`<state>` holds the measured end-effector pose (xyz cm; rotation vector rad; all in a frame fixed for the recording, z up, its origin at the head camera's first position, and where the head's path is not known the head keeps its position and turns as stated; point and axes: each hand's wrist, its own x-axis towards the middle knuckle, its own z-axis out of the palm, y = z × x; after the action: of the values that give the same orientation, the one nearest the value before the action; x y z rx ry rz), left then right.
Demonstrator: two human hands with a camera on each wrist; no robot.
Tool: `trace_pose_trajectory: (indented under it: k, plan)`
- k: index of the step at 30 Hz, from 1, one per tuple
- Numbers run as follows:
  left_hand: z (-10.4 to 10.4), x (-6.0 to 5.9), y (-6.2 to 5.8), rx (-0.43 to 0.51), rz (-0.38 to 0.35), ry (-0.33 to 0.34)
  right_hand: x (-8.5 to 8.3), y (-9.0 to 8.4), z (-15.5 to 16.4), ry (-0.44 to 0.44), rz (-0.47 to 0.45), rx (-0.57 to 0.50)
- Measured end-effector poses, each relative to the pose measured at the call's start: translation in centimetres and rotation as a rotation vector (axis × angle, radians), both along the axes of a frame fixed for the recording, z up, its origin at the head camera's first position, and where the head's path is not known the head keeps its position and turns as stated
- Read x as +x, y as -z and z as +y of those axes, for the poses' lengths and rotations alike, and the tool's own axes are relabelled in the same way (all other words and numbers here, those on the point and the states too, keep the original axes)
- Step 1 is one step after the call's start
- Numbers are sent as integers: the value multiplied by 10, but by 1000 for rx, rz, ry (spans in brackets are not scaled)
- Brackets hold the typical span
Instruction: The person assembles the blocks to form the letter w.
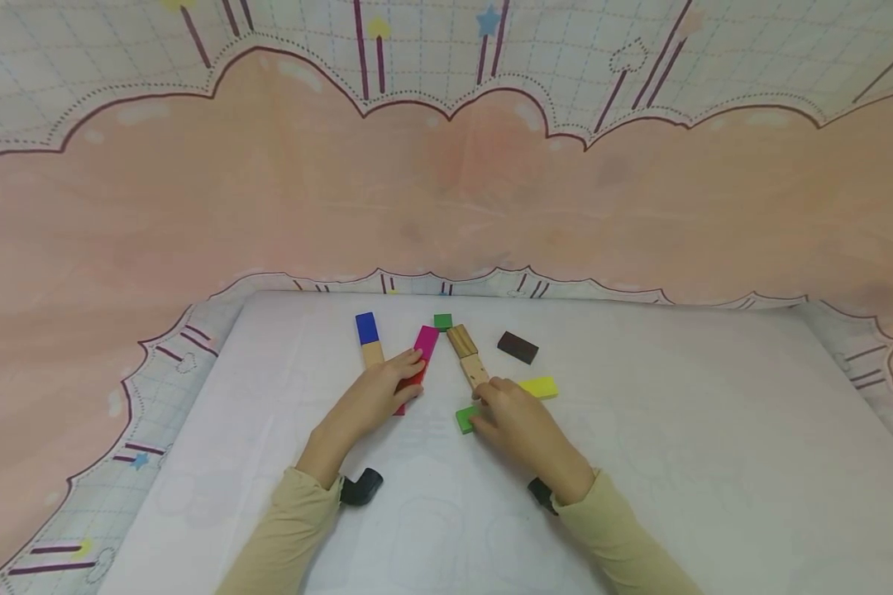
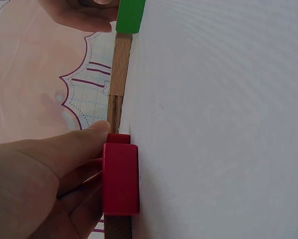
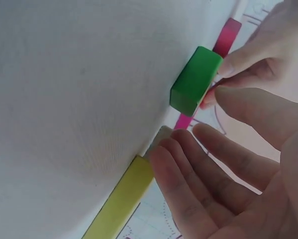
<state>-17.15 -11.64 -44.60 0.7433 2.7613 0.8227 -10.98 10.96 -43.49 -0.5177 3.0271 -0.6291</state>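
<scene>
My left hand point(image 1: 372, 392) holds a red block point(image 2: 121, 179) between thumb and fingers; part of it is hidden under the hand. A magenta block point(image 1: 427, 339) continues that line at its far end. My right hand point(image 1: 524, 421) has its fingertips at the near end of a light wooden block point(image 1: 474, 370), with the thumb beside a green block point(image 1: 465, 420). In the right wrist view the fingers are loosely bent, with a gap between them and the thumb. Beyond the light block lies a grooved brown wooden block point(image 1: 461, 340), end to end with it.
A yellow block point(image 1: 539, 387) lies just beyond my right hand, with a dark brown block point(image 1: 518, 347) farther back. Left of the magenta block, a blue block point(image 1: 368, 327) adjoins a tan block point(image 1: 372, 354). Another green block point(image 1: 442, 321) is at the back. All lie on a white table point(image 1: 677, 463).
</scene>
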Motion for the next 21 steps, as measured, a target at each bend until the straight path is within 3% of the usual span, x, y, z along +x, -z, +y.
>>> trace_pose_trajectory:
  k: [21]
  plan:
    - [-1,-1,2,-3,0,-2,3,2,-4,-76,11,17]
